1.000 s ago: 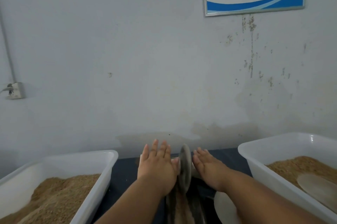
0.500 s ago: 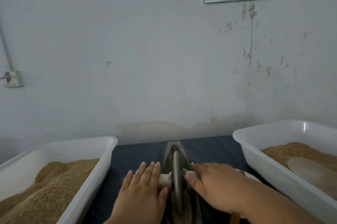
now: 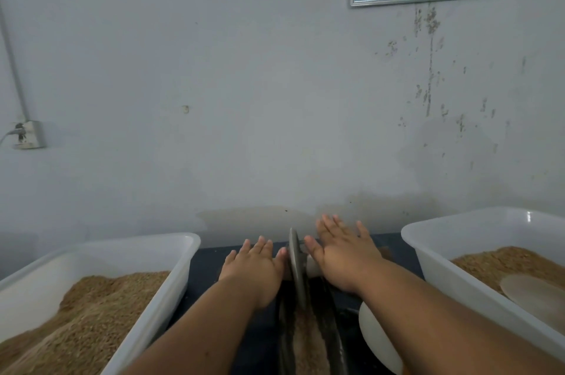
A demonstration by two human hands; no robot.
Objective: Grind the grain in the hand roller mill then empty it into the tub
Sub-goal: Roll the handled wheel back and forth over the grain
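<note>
The hand roller mill's wheel (image 3: 296, 264) stands on edge in its narrow dark trough (image 3: 332, 332), towards the trough's far end, in the middle of the dark tabletop (image 3: 211, 264) between two tubs; a drift of grain (image 3: 308, 344) lies along the trough on the near side of it. It looks a heavy, rigid disc, thin at the rim, so I'd drive it by the pale axle (image 3: 312, 268), never by the edge; the left hand (image 3: 253, 267) and right hand (image 3: 342, 255) lie flat there, fingers straight and spread, palms pressing down either side of the wheel, clasping nothing. Under flat palms the axle could slip away, and uneven pressure might tip the disc; for emptying, the trough is likely weighty and smooth, best lifted by both ends. The left tub (image 3: 180, 255) and right tub (image 3: 434, 240), white plastic, both hold grain; which is meant I cannot tell.
</note>
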